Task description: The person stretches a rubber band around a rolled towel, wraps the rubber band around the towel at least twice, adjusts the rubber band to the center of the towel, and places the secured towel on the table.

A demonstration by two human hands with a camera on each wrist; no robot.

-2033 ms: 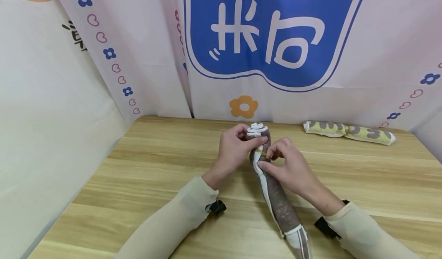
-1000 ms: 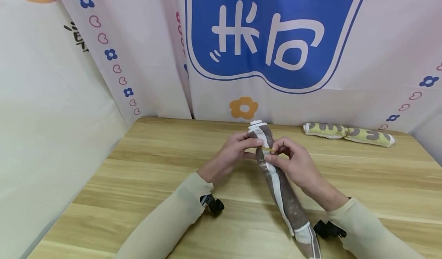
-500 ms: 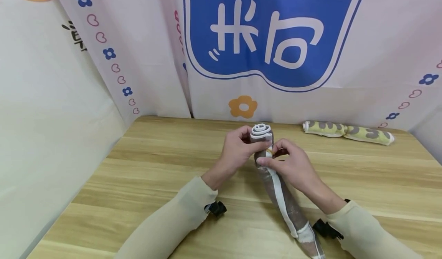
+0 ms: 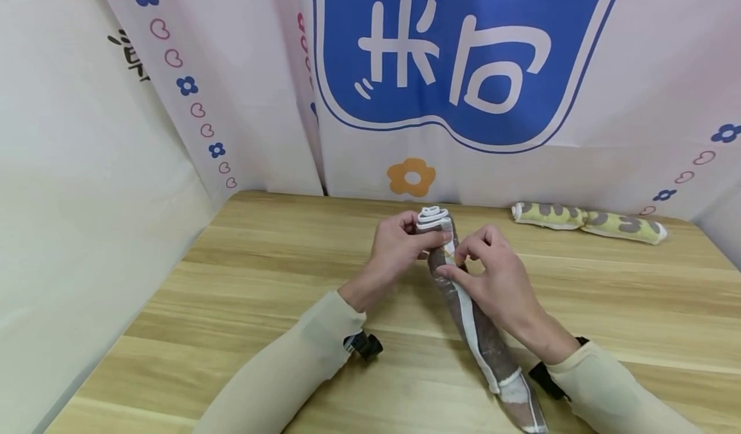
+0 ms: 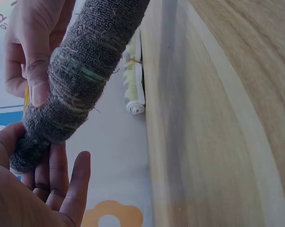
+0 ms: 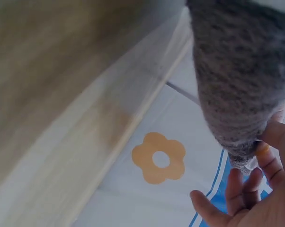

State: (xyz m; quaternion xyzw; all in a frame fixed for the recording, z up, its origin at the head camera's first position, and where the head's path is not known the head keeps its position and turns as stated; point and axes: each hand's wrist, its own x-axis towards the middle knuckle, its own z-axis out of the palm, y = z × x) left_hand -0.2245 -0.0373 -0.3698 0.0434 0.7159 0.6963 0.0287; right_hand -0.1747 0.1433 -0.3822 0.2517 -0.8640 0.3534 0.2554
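Observation:
A rolled towel (image 4: 483,337), grey-brown with white edging, slants across the table with its coiled end away from me. My left hand (image 4: 395,247) grips it just below that coiled end, thumb across the front. At the white edging, a thin yellow rubber band (image 4: 449,253) shows around the roll. My right hand (image 4: 499,278) pinches at the band with the index finger, its thumb against the towel. In the left wrist view, the towel's fuzzy underside (image 5: 85,66) fills the upper part and hides most of the band.
A second rolled towel (image 4: 587,222), yellow-green with grey patches and tied at its middle, lies at the back right of the wooden table (image 4: 260,280). A printed banner (image 4: 359,157) hangs right behind the table's back edge.
The towel's coiled end tilted away and back toward me, and its near end has shifted slightly right. Both hands have stayed at the far end, with the right fingers working at the rubber band.

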